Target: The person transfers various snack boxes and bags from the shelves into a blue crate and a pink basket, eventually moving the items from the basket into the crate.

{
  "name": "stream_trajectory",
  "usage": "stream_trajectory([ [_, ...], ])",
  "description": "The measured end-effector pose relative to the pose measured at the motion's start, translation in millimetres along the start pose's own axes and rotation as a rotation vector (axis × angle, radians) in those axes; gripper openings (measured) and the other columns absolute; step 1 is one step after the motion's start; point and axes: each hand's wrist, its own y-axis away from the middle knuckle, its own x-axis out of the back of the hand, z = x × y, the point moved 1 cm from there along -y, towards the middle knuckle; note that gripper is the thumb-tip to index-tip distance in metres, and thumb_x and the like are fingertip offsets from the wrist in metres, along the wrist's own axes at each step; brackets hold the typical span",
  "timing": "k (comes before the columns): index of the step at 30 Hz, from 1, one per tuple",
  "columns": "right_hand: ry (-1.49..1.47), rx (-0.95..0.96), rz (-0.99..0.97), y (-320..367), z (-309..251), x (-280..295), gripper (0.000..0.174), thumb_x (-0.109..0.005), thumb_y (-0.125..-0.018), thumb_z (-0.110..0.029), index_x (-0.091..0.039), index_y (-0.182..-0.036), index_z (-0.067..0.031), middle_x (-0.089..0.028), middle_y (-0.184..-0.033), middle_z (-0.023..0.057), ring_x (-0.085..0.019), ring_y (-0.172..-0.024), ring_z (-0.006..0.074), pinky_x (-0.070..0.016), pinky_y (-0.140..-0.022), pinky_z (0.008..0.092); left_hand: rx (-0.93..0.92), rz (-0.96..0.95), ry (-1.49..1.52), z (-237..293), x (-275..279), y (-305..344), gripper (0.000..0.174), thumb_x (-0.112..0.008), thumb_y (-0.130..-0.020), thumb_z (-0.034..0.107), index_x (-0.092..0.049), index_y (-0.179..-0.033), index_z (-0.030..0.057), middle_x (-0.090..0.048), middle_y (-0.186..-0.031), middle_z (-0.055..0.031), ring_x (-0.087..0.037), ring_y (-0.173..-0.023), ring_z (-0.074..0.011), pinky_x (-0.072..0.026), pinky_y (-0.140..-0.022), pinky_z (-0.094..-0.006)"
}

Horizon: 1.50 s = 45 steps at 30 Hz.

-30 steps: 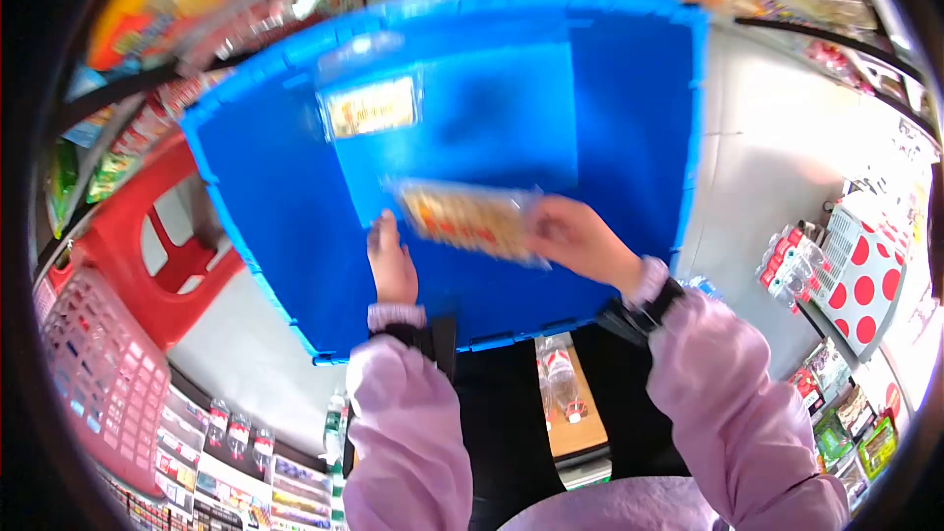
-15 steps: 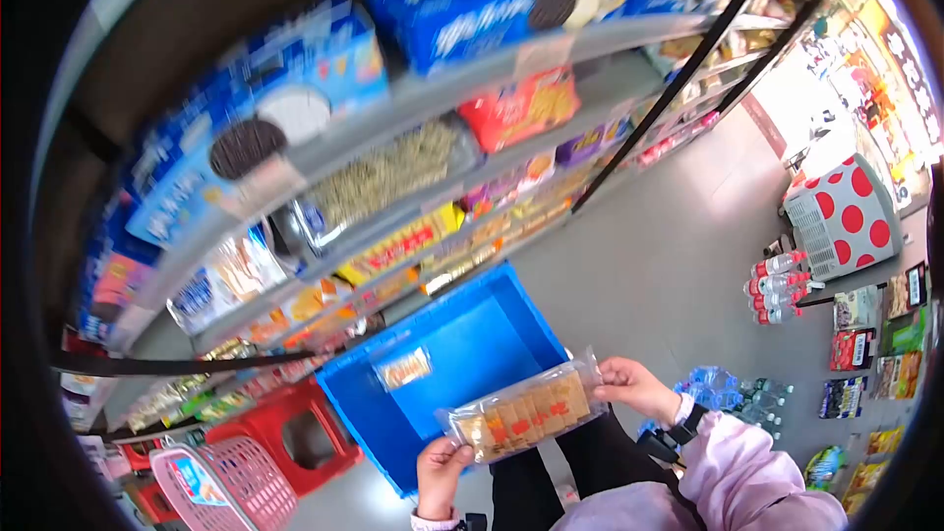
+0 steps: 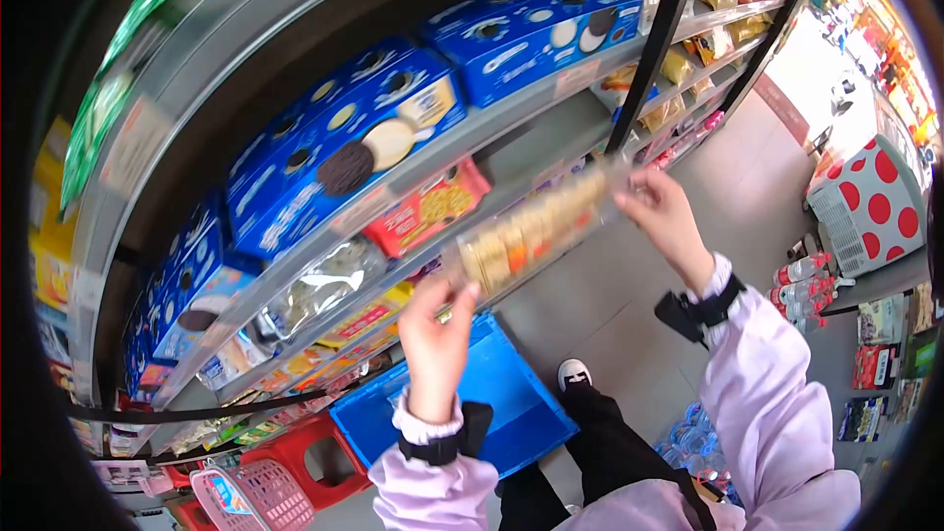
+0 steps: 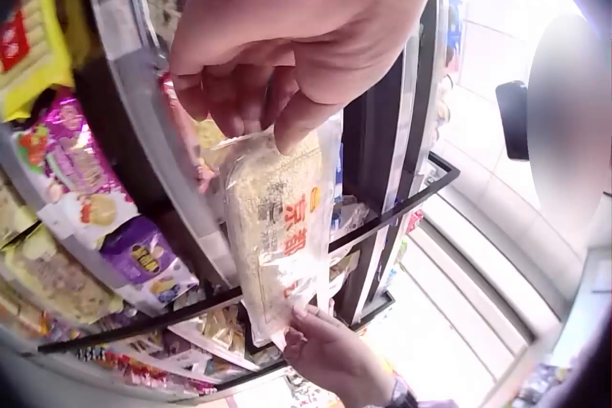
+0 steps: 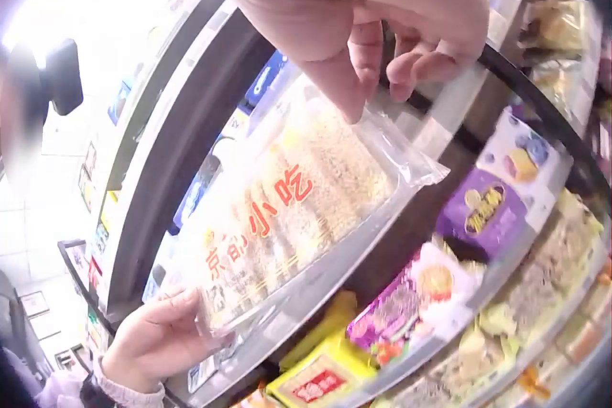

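Between my two hands is a clear plastic snack pack (image 3: 536,231) of pale biscuit-like pieces with red-orange lettering, raised in front of the shelves. My left hand (image 3: 438,329) pinches its left end between thumb and fingers. At the other end, my right hand (image 3: 669,216) pinches the clear wrapper edge. The lettered face of the pack (image 5: 277,212) shows in the right wrist view, and the left wrist view has the pack (image 4: 277,226) hanging lengthwise between both hands. Below the left hand a blue crate (image 3: 511,403) stands on the floor, partly hidden by the left arm.
Shelves hold blue biscuit boxes (image 3: 344,147), a red snack packet (image 3: 428,206) and a clear bag (image 3: 324,285). A red stool (image 3: 329,462) and pink basket (image 3: 251,497) stand left of the crate. Bottled drinks (image 3: 801,285) and a polka-dot box (image 3: 870,206) are at right.
The snack pack came up out of the blue crate in the right hand. The left hand took its other end, and both hands raised it toward the shelves. The view swung up from the crate.
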Motion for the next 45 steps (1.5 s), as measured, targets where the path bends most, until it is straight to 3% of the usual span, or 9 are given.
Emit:
stream_trajectory([
  [2,-0.173,0.041,0.028,-42,-1,5,0.028,-0.06,-0.076,-0.002,-0.045,-0.099,0.0009,-0.048,-0.089,0.0048,-0.051,-0.07,0.0095,-0.0418,-0.06,0.0202,-0.299,0.059,-0.266,1,-22,-42,0.014,-0.063,-0.076,0.005,-0.06,-0.086,-0.0044,-0.058,-0.078,-0.0052,-0.052,-0.068,-0.0091,-0.0408,-0.061,-0.0215],
  [7,-0.166,0.127,0.093,-96,11,-7,0.043,-0.047,-0.078,0.004,-0.029,-0.116,0.007,-0.041,-0.112,0.0194,-0.052,-0.103,0.0244,-0.0451,-0.079,0.029,0.081,-0.092,-0.265,2,-69,-97,0.016,-0.056,-0.077,0.001,-0.058,-0.091,-0.0053,-0.057,-0.076,-0.0079,-0.054,-0.063,-0.0122,-0.0414,-0.056,-0.0226],
  [11,-0.195,0.189,0.162,-119,31,-26,0.053,-0.044,-0.074,0.008,-0.024,-0.122,0.0096,-0.038,-0.119,0.0254,-0.043,-0.113,0.0298,-0.0389,-0.09,0.0342,0.017,-0.031,-0.255,-6,-91,-109,0.033,-0.054,-0.077,0.001,-0.048,-0.109,-0.0056,-0.059,-0.083,-0.0118,-0.059,-0.072,-0.0146,-0.0456,-0.063,-0.0262],
  [14,-0.051,0.176,0.173,-137,52,-33,0.054,-0.041,-0.073,0.011,-0.022,-0.124,0.0054,-0.035,-0.125,0.018,-0.036,-0.12,0.027,-0.0332,-0.095,0.0312,0.034,-0.062,-0.141,-6,-100,-115,0.037,-0.053,-0.077,0.001,-0.044,-0.112,-0.0059,-0.057,-0.092,-0.0144,-0.058,-0.075,-0.015,-0.0452,-0.065,-0.0257],
  [17,0.048,0.32,0.247,-151,66,-44,0.056,-0.044,-0.067,0.009,-0.028,-0.121,0.009,-0.04,-0.117,0.025,-0.043,-0.112,0.0319,-0.0355,-0.093,0.0332,0.101,-0.064,-0.17,-11,-108,-121,0.037,-0.052,-0.078,0.001,-0.042,-0.113,-0.0065,-0.056,-0.098,-0.0156,-0.057,-0.08,-0.0149,-0.0448,-0.067,-0.0252],
  [34,-0.026,0.323,0.139,-119,66,-41,0.063,-0.043,-0.075,0.008,-0.015,-0.131,0.0037,-0.027,-0.132,0.0205,-0.032,-0.122,0.0306,-0.0314,-0.098,0.0357,-0.116,0.0,0.053,-13,-116,-115,0.048,-0.047,-0.075,-0.002,-0.033,-0.122,-0.0031,-0.043,-0.112,-0.0173,-0.051,-0.097,-0.0224,-0.0445,-0.08,-0.0297],
  [35,-0.096,0.276,0.104,-115,64,-42,0.067,-0.039,-0.074,0.015,-0.011,-0.133,0.0009,-0.02,-0.137,0.0136,-0.026,-0.126,0.0261,-0.0225,-0.102,0.0345,-0.123,0.017,-0.114,-7,-116,-111,0.051,-0.046,-0.074,-0.003,-0.031,-0.123,-0.0029,-0.039,-0.117,-0.0207,-0.049,-0.102,-0.0245,-0.0444,-0.082,-0.0308],
  [41,-0.085,0.31,0.061,-33,52,-45,0.06,-0.039,-0.074,0.014,-0.023,-0.13,0.0009,-0.026,-0.134,0.0129,-0.027,-0.126,0.0251,-0.0215,-0.103,0.0355,-0.266,0.158,-0.214,-9,-110,-44,0.049,-0.048,-0.073,-0.006,-0.035,-0.121,-0.0021,-0.036,-0.123,-0.0209,-0.043,-0.109,-0.033,-0.0416,-0.086,-0.0349],
  [45,0.032,0.134,-0.246,73,105,-85,0.058,-0.038,-0.073,0.014,-0.028,-0.128,-0.0025,-0.028,-0.133,0.0129,-0.029,-0.124,0.0248,-0.0242,-0.102,0.0352,0.035,0.043,-0.032,-57,-71,62,0.041,-0.047,-0.073,-0.008,-0.044,-0.113,-0.0002,-0.039,-0.119,-0.0199,-0.043,-0.107,-0.0327,-0.0414,-0.086,-0.0345],
])
